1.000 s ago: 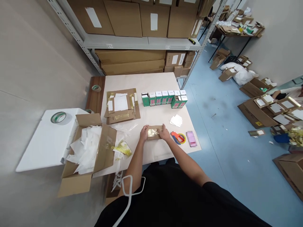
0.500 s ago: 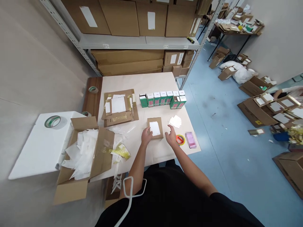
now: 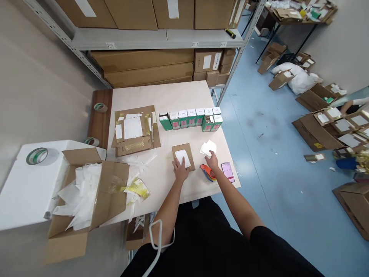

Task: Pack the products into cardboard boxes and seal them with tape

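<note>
My left hand (image 3: 180,170) lies with its fingers spread over the lower part of a small cardboard box (image 3: 189,151), touching the white label (image 3: 181,154) on its top. To the right, my right hand (image 3: 212,161) is at the near edge of a loose pile of white paper slips (image 3: 208,147), thumb and forefinger apart; whether a slip is between them is hard to see. An orange-red tape cutter (image 3: 206,168) with yellow and blue parts lies just left of my right wrist. Beyond the forearm rests a phone with a pink screen (image 3: 227,172).
A row of green-and-white boxes (image 3: 191,117) stands farther back on the table. Flattened cardboard (image 3: 155,134) with papers lies at left. An open carton (image 3: 115,188) of white paper is at the table's left edge. A metal shelf (image 3: 155,39) rises behind.
My left hand has moved from the box's left side onto its label. My right hand has reached the slips. The box is turned slightly, and the view has shifted.
</note>
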